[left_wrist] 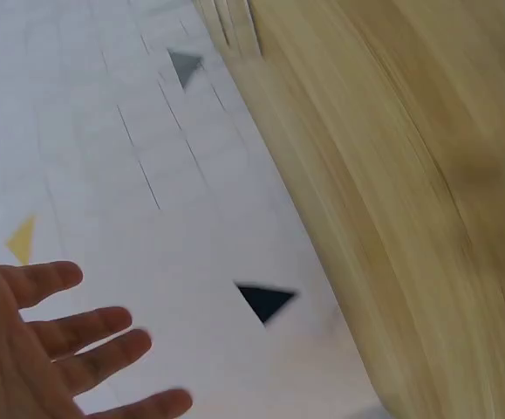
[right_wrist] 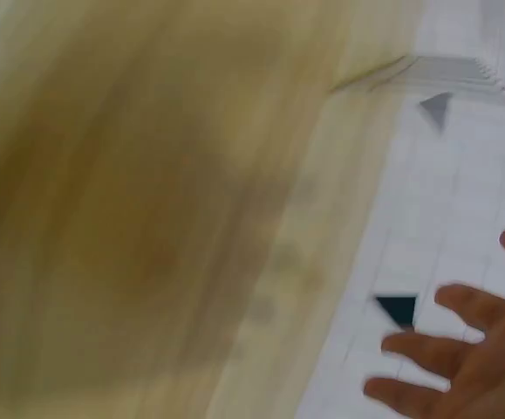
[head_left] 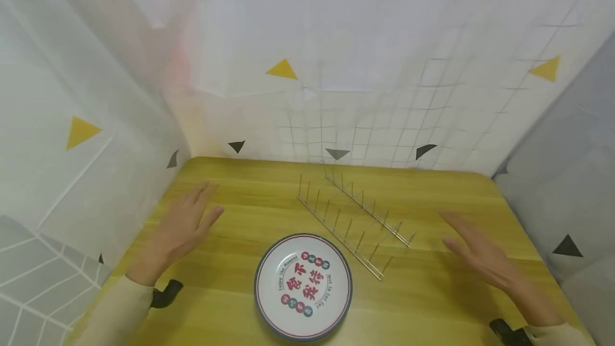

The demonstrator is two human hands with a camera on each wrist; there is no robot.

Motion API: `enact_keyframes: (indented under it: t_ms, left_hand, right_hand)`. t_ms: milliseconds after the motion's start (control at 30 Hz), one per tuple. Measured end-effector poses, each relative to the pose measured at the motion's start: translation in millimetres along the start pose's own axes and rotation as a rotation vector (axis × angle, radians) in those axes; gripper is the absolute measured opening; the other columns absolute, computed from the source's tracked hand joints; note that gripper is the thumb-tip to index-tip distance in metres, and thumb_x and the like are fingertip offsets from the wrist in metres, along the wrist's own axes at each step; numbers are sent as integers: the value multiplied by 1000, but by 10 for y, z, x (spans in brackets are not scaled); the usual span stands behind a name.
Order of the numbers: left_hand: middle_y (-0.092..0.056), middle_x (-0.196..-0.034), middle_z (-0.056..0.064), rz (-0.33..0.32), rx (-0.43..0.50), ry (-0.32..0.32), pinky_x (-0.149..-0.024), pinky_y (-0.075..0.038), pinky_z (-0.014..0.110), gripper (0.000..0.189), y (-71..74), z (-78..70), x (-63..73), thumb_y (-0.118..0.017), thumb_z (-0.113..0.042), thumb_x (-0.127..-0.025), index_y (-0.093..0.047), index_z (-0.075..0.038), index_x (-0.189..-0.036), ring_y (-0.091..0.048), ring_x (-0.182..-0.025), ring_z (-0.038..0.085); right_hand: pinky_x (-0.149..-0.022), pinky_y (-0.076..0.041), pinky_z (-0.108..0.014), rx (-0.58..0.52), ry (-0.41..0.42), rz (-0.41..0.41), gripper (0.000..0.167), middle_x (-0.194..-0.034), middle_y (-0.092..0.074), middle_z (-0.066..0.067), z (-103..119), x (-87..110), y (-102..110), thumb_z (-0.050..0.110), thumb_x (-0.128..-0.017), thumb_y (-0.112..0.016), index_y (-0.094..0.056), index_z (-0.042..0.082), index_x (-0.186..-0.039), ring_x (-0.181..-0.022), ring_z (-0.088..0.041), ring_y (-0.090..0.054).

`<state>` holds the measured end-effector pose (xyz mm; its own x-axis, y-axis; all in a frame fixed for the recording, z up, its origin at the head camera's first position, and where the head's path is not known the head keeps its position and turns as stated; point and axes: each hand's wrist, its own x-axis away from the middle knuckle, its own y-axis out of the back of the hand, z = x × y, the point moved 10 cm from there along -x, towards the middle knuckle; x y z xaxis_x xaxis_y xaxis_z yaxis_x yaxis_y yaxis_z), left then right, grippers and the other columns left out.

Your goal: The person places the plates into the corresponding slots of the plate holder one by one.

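A white plate (head_left: 331, 308) with a dark blue rim and red lettering lies face up near the front middle of the table in the head view. Behind it and to its right, a wire dish rack (head_left: 357, 254) runs diagonally, its thin prongs upright and its slots holding nothing. My left hand (head_left: 180, 223) hovers over the table's left side, fingers stretched out, well apart from the plate. On the other side, my right hand (head_left: 480, 255) is to the right of the rack, fingers extended and holding nothing. Both wrist views show spread fingers with nothing in them.
The wooden table (head_left: 230, 186) has rounded far corners. A white curtain (head_left: 230, 116) with yellow and black triangles rises behind it, and pale sheets hang along the left and right sides. Dark wrist straps (head_left: 165, 293) show at both sleeves.
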<state>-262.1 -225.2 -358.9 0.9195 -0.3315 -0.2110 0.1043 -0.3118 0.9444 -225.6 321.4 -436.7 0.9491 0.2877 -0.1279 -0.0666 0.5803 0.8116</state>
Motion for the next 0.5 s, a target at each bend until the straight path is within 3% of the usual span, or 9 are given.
enact_keyframes:
  t_ms: [100,233,367,500]
  left_hand:
    - [-38,-152,19,43,71,-67,-110,-33,59,63,-87,-280,-11,-40,-45,-104,-32,-6,-152,-39,-138,40]
    - [-48,-146,11,118,66,-144,-106,-41,54,61,-270,-584,-60,-41,-52,-101,-35,-18,-152,-50,-131,33]
    - [-50,-144,8,233,55,-190,-99,-48,53,67,-558,-770,-137,-47,-60,-96,-33,-29,-153,-57,-123,32]
    - [-49,-143,11,382,141,-195,-90,-53,50,86,-901,-853,-191,-64,-64,-84,-25,-35,-155,-61,-115,31]
  right_hand:
    - [-98,-19,-79,-132,19,55,63,-160,-18,-23,211,-90,-113,21,-102,-49,-18,31,-157,-141,-56,-19]
    - [-97,-27,-77,-178,59,108,68,-162,-20,-16,406,-256,-252,20,-101,-52,-16,35,-156,-140,-54,-25]
    - [-100,-32,-73,-252,104,191,76,-163,-16,-12,480,-412,-454,20,-98,-58,-12,32,-157,-140,-53,-27]
    - [-98,-34,-73,-287,144,265,86,-164,-12,-14,502,-501,-631,20,-93,-66,-10,29,-158,-137,-57,-28]
